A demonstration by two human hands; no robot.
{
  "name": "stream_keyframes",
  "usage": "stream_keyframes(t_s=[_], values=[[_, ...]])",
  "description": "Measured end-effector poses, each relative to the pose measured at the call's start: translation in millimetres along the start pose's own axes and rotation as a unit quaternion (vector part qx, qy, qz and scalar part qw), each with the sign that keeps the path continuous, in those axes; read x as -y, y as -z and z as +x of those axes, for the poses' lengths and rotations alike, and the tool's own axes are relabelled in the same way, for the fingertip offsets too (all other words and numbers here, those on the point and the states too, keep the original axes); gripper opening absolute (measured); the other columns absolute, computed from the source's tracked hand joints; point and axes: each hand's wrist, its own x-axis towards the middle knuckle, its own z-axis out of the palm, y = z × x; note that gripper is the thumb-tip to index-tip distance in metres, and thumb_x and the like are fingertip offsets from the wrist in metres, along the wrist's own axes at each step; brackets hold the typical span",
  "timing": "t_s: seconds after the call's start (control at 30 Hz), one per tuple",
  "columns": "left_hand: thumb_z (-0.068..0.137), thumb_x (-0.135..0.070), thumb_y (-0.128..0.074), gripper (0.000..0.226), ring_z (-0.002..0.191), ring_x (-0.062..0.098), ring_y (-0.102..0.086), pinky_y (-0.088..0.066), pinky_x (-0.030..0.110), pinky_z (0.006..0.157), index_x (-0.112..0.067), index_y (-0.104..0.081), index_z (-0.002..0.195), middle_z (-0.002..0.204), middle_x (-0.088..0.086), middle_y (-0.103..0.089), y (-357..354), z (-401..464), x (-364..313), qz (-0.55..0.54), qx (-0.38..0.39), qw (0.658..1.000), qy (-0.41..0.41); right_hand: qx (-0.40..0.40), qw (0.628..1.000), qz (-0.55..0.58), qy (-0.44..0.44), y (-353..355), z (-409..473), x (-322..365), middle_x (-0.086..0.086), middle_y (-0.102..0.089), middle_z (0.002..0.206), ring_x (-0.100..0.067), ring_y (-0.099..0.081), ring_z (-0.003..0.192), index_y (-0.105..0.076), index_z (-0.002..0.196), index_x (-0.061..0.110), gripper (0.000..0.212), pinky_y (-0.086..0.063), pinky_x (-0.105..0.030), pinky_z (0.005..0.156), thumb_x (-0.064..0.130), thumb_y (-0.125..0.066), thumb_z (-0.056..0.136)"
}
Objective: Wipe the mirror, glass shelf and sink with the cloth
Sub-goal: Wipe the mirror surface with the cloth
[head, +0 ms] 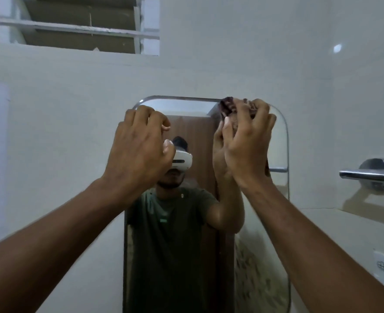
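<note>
The right hand (246,141) bunches a dark reddish cloth (228,107) in curled fingers and holds it against the mirror (279,141) at its top right corner. The left hand (139,145) is raised before the mirror's top left corner, fingers curled and holding nothing. A chrome towel bar (371,175) is fixed to the white wall (231,53) right of the mirror, a white socket (383,265) below it. No writing is legible.

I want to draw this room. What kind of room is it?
Most likely a bathroom. A mirror hangs on a plain white wall, a chrome towel bar sits to its right, and a small louvred window is up high.
</note>
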Motion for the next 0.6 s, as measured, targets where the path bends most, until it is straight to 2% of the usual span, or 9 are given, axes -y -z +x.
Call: stream_keyframes(t_s=[0.1, 0.2, 0.23, 0.33, 0.4, 0.47, 0.53, 0.6], values=[[0.084, -0.029, -0.057, 0.032, 0.109, 0.021, -0.044, -0.042, 0.034, 0.086, -0.017, -0.056, 0.114, 0.118, 0.005, -0.051, 2.2, -0.7, 9.1, -0.007, 0.007, 1.000, 0.020, 0.035, 0.996, -0.005, 0.080, -8.3, -14.5, 38.2, -0.012, -0.043, 0.141, -0.026, -0.044, 0.119, -0.051, 0.139, 0.018, 0.041, -0.050, -0.035, 0.094, 0.033, -0.051, 0.101], [0.083, -0.025, -0.056, 0.032, 0.109, 0.023, -0.044, -0.041, 0.033, 0.086, -0.016, -0.057, 0.114, 0.118, 0.006, -0.051, 5.3, -2.3, 13.6, -0.010, 0.003, 1.000, 0.028, 0.056, 0.983, -0.016, 0.172, -14.7, -14.9, 45.8, -0.013, -0.045, 0.139, -0.027, -0.045, 0.115, -0.051, 0.139, 0.017, 0.044, -0.050, -0.036, 0.092, 0.033, -0.056, 0.099], [0.084, -0.025, -0.056, 0.032, 0.109, 0.022, -0.044, -0.040, 0.032, 0.085, -0.016, -0.057, 0.114, 0.118, 0.006, -0.051, 7.3, -3.1, 15.0, -0.011, 0.004, 0.999, 0.030, 0.049, 0.986, -0.015, 0.157, -15.3, -10.0, 41.7, -0.013, -0.044, 0.139, -0.026, -0.045, 0.115, -0.050, 0.140, 0.018, 0.044, -0.051, -0.036, 0.093, 0.034, -0.055, 0.100], [0.084, -0.025, -0.054, 0.032, 0.108, 0.021, -0.045, -0.041, 0.032, 0.085, -0.016, -0.058, 0.114, 0.118, 0.006, -0.051, 14.4, -6.6, 21.0, -0.005, 0.005, 0.999, 0.031, 0.007, 0.999, -0.028, 0.039, -16.5, 3.5, 36.8, -0.013, -0.044, 0.140, -0.027, -0.046, 0.118, -0.048, 0.141, 0.019, 0.044, -0.051, -0.037, 0.095, 0.038, -0.048, 0.102], [0.084, -0.024, -0.054, 0.032, 0.107, 0.023, -0.045, -0.042, 0.034, 0.085, -0.015, -0.058, 0.114, 0.118, 0.007, -0.052, 17.9, -9.3, 24.6, -0.007, 0.006, 0.999, 0.035, 0.000, 0.999, -0.038, 0.030, -20.1, 1.7, 50.3, -0.016, -0.045, 0.140, -0.028, -0.046, 0.118, -0.049, 0.140, 0.017, 0.043, -0.050, -0.036, 0.096, 0.037, -0.049, 0.102], [0.083, -0.023, -0.055, 0.033, 0.108, 0.024, -0.046, -0.042, 0.035, 0.085, -0.014, -0.058, 0.114, 0.118, 0.007, -0.052, 21.7, -12.1, 26.9, -0.013, 0.005, 0.999, 0.049, 0.018, 0.995, -0.028, 0.099, -24.6, -8.3, 70.9, -0.016, -0.045, 0.140, -0.028, -0.046, 0.115, -0.049, 0.139, 0.016, 0.041, -0.049, -0.035, 0.093, 0.034, -0.049, 0.102], [0.084, -0.023, -0.055, 0.034, 0.110, 0.024, -0.046, -0.042, 0.035, 0.086, -0.014, -0.057, 0.117, 0.120, 0.007, -0.052, 25.5, -14.9, 30.0, -0.014, 0.003, 0.998, 0.063, 0.065, 0.976, -0.015, 0.205, -29.4, -18.4, 84.0, -0.017, -0.046, 0.140, -0.030, -0.047, 0.112, -0.049, 0.140, 0.016, 0.041, -0.050, -0.037, 0.088, 0.032, -0.048, 0.102], [0.086, -0.024, -0.055, 0.034, 0.112, 0.023, -0.045, -0.042, 0.034, 0.087, -0.014, -0.057, 0.118, 0.122, 0.007, -0.052, 29.3, -16.8, 34.1, -0.012, 0.002, 0.998, 0.068, 0.096, 0.960, 0.000, 0.264, -31.3, -17.1, 85.0, -0.016, -0.047, 0.139, -0.031, -0.048, 0.110, -0.049, 0.141, 0.017, 0.042, -0.051, -0.041, 0.086, 0.032, -0.050, 0.101]])
